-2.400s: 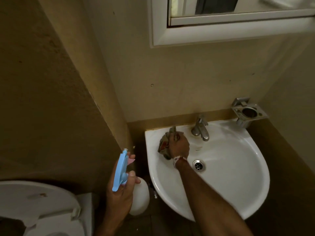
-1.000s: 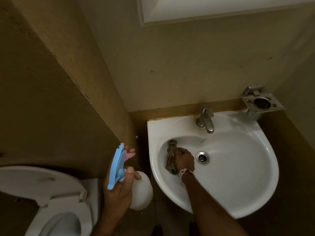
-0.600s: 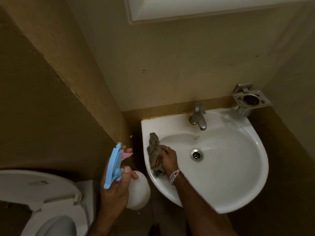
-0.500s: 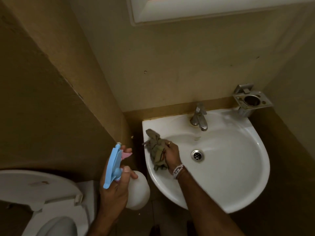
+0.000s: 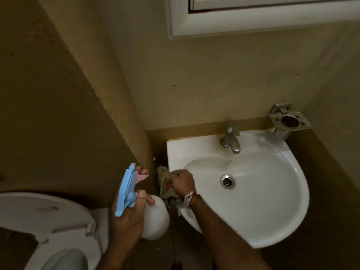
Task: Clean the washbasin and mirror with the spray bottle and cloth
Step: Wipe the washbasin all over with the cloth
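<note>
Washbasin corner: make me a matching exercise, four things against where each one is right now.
Things:
1. cloth
2. spray bottle
3. tap
4. metal holder

Places:
A. on the wall, above the washbasin's right back corner
B. on the back rim, over the bowl
C. in the left hand, beside the basin
D. under the right hand, on the left rim

Pairs: 1-D, 2-C, 3-B, 4-A
</note>
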Demonstrator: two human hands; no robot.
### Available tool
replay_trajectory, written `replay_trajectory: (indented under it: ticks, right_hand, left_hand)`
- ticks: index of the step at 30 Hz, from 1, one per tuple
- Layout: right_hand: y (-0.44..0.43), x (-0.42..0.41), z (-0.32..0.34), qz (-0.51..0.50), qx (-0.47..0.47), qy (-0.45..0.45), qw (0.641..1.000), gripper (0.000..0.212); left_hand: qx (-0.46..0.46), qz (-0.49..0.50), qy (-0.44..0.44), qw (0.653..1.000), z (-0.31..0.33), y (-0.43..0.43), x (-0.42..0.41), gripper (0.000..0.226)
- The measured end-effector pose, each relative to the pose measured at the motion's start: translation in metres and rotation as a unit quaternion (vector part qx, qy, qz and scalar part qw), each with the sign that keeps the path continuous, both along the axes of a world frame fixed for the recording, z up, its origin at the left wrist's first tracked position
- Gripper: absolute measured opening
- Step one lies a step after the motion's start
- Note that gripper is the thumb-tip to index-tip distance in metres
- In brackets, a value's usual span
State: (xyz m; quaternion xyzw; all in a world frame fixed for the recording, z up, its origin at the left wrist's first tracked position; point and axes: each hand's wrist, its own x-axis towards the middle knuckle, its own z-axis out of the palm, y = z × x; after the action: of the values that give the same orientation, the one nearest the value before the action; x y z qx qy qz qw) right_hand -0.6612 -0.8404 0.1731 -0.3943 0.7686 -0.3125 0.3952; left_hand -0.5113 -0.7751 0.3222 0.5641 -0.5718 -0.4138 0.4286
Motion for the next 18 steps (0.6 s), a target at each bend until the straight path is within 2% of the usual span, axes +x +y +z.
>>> replay_trajectory:
  ticks: [1,3,4,6,7,8,11,13,15,18]
  right_hand:
    - [0.003,0.001,-0.001,0.034,0.007,-0.009,0.999,0.032]
    - [0.009,-0.001,0.002,0.04,0.02,-0.081,0.996,0.041]
    - [0.014,-0.002,0.004,0.028,0.028,-0.128,0.991,0.042]
    - [0.026,-0.002,0.01,-0.008,0.037,-0.238,0.971,0.03]
    - [0.032,-0.001,0.014,-0.035,0.027,-0.302,0.952,0.025]
    - [0.037,-0.001,0.018,-0.063,0.031,-0.379,0.923,0.032]
    - [0.053,-0.005,0.036,-0.103,0.062,-0.574,0.81,0.056]
    - [0.063,-0.017,0.051,-0.118,0.054,-0.62,0.774,0.069]
    - [0.071,-0.031,0.066,-0.12,0.027,-0.637,0.761,0.077]
    - [0.079,-0.051,0.083,-0.105,-0.024,-0.638,0.762,0.082]
  left_hand:
    - [-0.009,-0.001,0.012,1.0,0.003,0.0,0.0,0.042]
    - [-0.015,0.006,0.024,1.0,0.008,0.001,0.001,0.051]
    - [-0.011,0.009,0.02,1.0,0.007,0.001,0.003,0.05]
    - [0.003,0.014,0.006,1.0,0.003,0.0,0.008,0.041]
    - [0.007,0.018,0.001,1.0,0.003,0.001,0.01,0.038]
    - [0.009,0.02,0.0,1.0,0.005,0.001,0.011,0.037]
    - [0.014,0.027,0.009,0.999,0.012,0.003,0.015,0.039]
    - [0.019,0.026,0.004,0.999,0.021,0.003,0.019,0.033]
    - [0.021,0.008,0.009,1.0,0.029,0.001,0.02,0.025]
    - [0.011,-0.016,0.003,1.0,0.047,-0.001,0.014,0.013]
